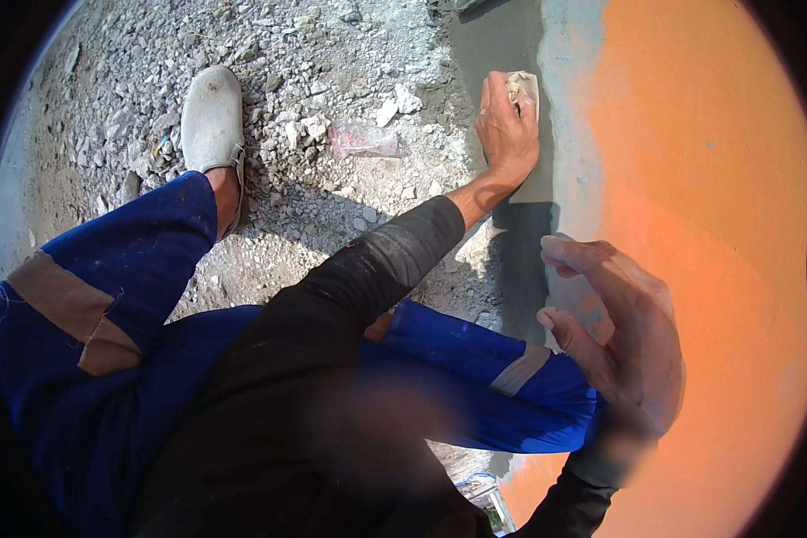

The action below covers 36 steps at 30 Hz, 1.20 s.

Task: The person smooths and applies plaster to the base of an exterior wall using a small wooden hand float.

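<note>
Grey strip (pixel 499 45) beside orange wall (pixel 717 224), left fingers (pixel 497 93) tight around pale block (pixel 525 83), right fingers (pixel 586 256) apart

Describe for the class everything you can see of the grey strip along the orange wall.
The grey strip looks like smoothed mortar or cement, possibly damp. It runs up the picture between pale gravel and the greyish lower band of the orange wall. Its gravel-side edge is ragged, its wall-side edge straighter. Part lies in darker shade. The left hand holds a pale, sponge-like block against or just above it; a blue trouser leg hides another stretch.
</note>
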Each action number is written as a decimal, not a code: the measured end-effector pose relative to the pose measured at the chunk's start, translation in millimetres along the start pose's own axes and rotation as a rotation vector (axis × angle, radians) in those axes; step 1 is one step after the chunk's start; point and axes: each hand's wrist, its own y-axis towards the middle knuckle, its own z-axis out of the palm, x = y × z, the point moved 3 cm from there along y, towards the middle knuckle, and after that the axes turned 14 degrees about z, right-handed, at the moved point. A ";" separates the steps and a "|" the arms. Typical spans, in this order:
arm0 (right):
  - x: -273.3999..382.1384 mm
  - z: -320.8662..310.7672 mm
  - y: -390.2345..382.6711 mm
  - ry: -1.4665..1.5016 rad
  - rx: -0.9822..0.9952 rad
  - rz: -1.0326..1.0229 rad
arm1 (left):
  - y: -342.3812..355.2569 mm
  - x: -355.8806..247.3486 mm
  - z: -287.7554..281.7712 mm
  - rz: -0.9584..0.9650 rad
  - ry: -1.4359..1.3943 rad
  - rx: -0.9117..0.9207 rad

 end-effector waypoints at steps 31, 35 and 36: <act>22.5 25.9 -4.8 -0.165 0.094 -0.111 | -17.0 7.4 -4.2 -0.063 0.022 0.086; 19.3 48.6 -10.3 -0.197 0.279 -0.121 | -18.6 -7.1 -4.8 0.026 0.000 0.121; 22.9 53.2 -7.5 -0.205 0.319 -0.161 | -41.1 -8.4 -13.6 0.041 -0.030 0.156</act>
